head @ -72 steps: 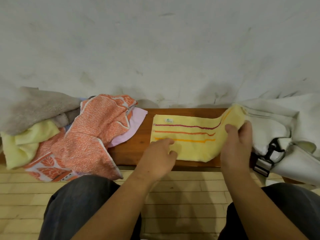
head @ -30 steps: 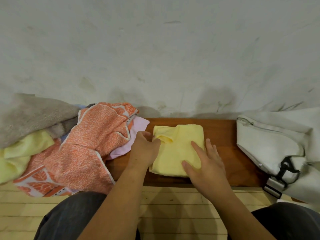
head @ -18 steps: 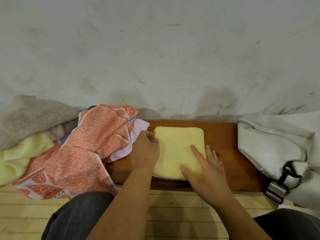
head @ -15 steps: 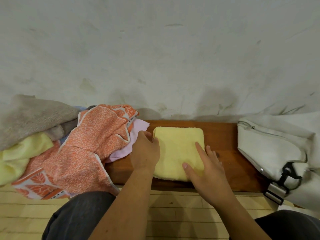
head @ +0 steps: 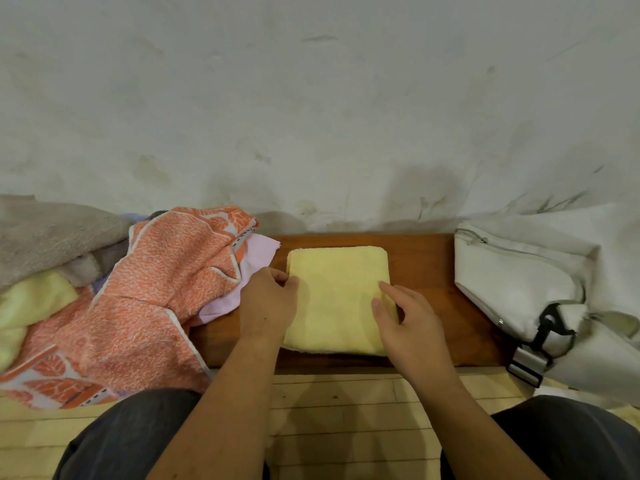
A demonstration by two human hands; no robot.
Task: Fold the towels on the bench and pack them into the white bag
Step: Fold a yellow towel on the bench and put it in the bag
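One yellow towel lies folded on the surface left of the white bag, the left hand pinching its far edge and the right hand resting loose fingers on its near edge, while nothing looks packed yet and the heap of towels farther left awaits folding.

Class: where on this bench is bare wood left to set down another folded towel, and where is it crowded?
The widest bare wood on the bench lies between the folded yellow towel and the white bag. A narrow strip runs behind that towel, along the wall. The left end is crowded: the orange towel and others are heaped there.
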